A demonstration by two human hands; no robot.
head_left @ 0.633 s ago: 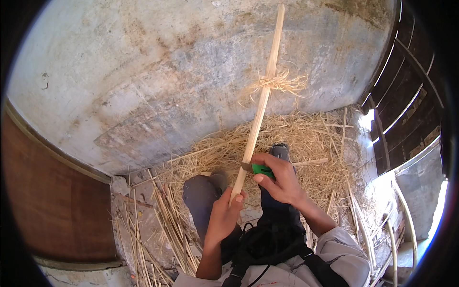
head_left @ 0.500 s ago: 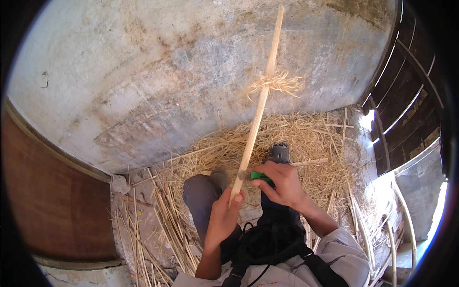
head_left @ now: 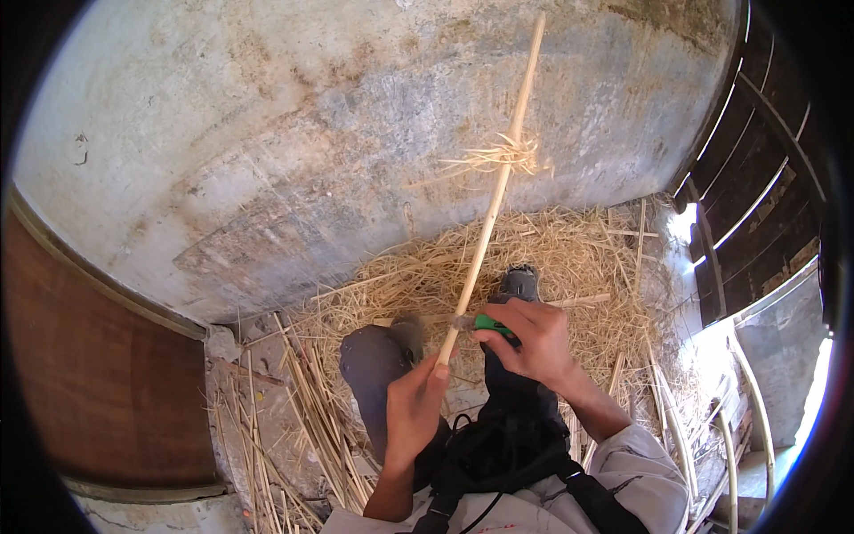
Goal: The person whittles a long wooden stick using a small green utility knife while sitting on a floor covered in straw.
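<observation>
My left hand point(head_left: 415, 408) is closed round the near end of a long pale wooden strip point(head_left: 485, 236), which slants up and away to the right. Curled shavings point(head_left: 498, 157) cling to the strip beyond its middle. In my right hand point(head_left: 534, 343) is a green-handled knife point(head_left: 491, 324). Its short greyish blade lies against the strip just above my left hand; the blade's edge is too small to make out. My fingers hide part of the handle.
Straw-like shavings point(head_left: 578, 258) cover the ground around my shoes. Several thin strips point(head_left: 311, 409) lie in a bundle at the left. A stained concrete wall point(head_left: 294, 160) rises in front, a brown panel point(head_left: 107, 365) stands left, and dark slats point(head_left: 756, 160) are at the right.
The strip has turned about its length and its far end has shifted slightly right. Its clinging shavings now point more to the left. My right hand and knife have moved a little to the right.
</observation>
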